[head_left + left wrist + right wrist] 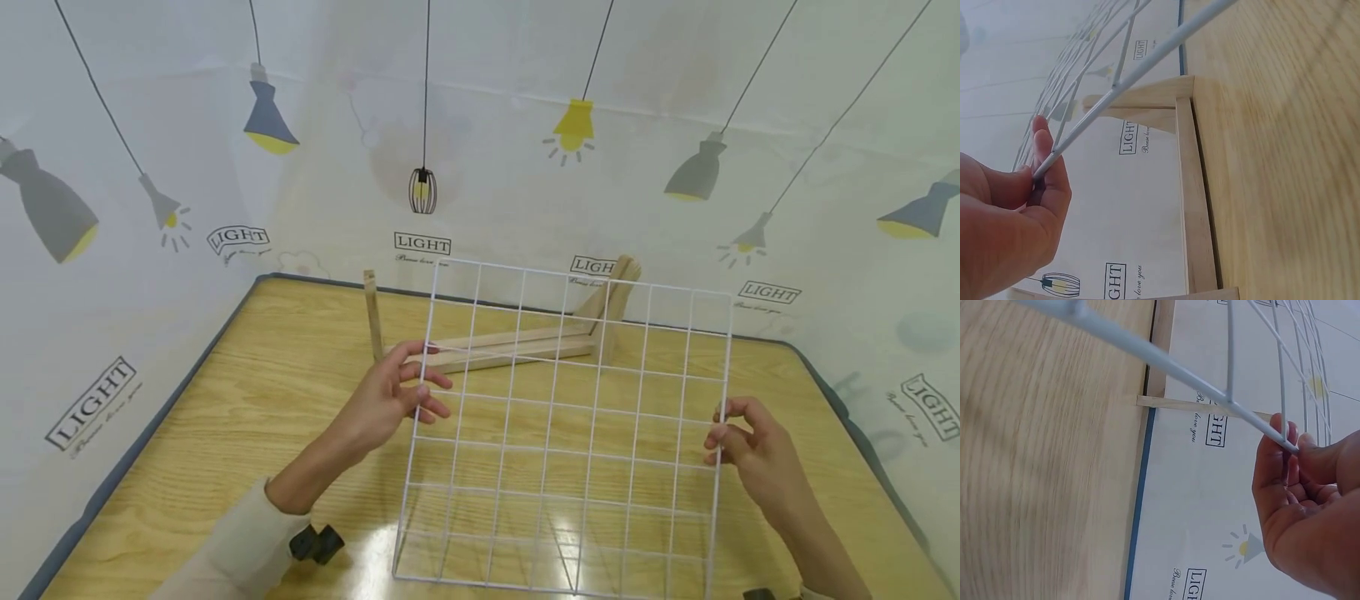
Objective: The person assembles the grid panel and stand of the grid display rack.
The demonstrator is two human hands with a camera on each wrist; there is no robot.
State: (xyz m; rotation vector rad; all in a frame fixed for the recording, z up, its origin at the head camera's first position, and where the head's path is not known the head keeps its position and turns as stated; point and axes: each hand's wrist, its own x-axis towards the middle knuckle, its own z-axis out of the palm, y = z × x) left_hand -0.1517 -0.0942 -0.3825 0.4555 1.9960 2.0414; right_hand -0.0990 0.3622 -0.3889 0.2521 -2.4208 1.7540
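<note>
A white wire grid panel [553, 406] stands tilted in front of me, its lower edge close over the wooden table. My left hand [390, 387] pinches its left side wire between thumb and fingers; the left wrist view shows the same left hand [1019, 206] with the thumb on the wire. On the opposite side my right hand [757, 450] pinches the right side wire, and the right wrist view shows the right hand's [1304, 494] thumb and curled fingers round it. Behind the panel lies a light wooden frame [517, 348], partly seen through the mesh, with upright pieces at both ends.
The wood-grain table [247, 417] has a dark blue edge along its back and sides. A white backdrop [495, 83] printed with hanging lamps and LIGHT labels surrounds it. Black devices sit at both wrists, the left one [317, 544] over the sleeve cuff.
</note>
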